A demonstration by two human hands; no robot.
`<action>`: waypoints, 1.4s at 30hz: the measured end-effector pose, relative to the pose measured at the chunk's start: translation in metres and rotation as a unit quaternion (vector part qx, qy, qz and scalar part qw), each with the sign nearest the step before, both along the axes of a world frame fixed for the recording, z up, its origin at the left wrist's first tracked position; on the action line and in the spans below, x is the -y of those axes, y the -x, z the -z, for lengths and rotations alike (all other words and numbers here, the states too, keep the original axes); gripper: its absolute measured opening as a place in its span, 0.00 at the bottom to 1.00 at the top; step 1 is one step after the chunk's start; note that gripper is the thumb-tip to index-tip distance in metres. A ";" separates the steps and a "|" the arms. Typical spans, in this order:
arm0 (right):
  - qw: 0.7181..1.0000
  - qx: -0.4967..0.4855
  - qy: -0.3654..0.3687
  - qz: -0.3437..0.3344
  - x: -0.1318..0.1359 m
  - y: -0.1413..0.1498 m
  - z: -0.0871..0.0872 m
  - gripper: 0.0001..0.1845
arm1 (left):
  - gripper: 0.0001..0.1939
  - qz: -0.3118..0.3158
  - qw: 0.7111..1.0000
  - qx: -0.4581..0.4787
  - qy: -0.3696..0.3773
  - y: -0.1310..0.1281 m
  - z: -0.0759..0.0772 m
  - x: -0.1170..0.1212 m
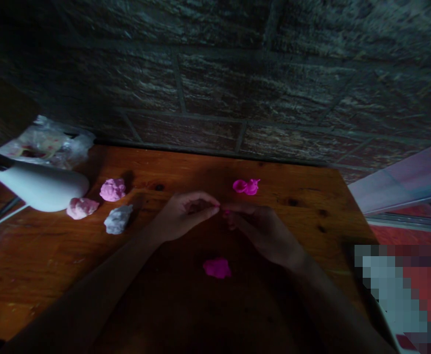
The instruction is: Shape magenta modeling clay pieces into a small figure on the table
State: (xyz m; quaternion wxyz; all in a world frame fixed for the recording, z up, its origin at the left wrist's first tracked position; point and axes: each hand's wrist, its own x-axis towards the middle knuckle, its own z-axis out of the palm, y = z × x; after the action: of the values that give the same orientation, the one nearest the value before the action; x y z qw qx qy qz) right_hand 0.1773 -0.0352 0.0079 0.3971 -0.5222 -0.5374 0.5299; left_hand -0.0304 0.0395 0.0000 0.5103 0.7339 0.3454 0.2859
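Observation:
Above the wooden table, my left hand has its thumb and fingertips pinched together, meeting the fingertips of my right hand. A tiny piece of bright pink modelling clay shows at the right fingertips, and both pinches seem to be on it; its shape is too small and dark to make out. Below the hands lies a flattened magenta lump of clay. Beyond the right hand rests a small shaped pink clay figure, with a round cupped part and a bumpy part with thin tips.
To the left sit a pink clay lump, a paler pink lump and a grey-white lump. A white rounded object and crumpled clear plastic are behind them. A dark brick wall borders the wooden table.

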 end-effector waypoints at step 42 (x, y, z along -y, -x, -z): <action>0.980 -0.177 0.094 0.005 -0.004 0.004 0.008 0.18 | 0.06 0.031 0.951 0.010 -0.308 -0.001 0.001 0.005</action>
State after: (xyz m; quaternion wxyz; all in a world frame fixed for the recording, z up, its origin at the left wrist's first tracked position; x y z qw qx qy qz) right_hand 0.1730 -0.0309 0.0002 0.4384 -0.4575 -0.4037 0.6600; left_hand -0.0290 0.0342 -0.0006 0.2713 0.8628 0.2130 0.3695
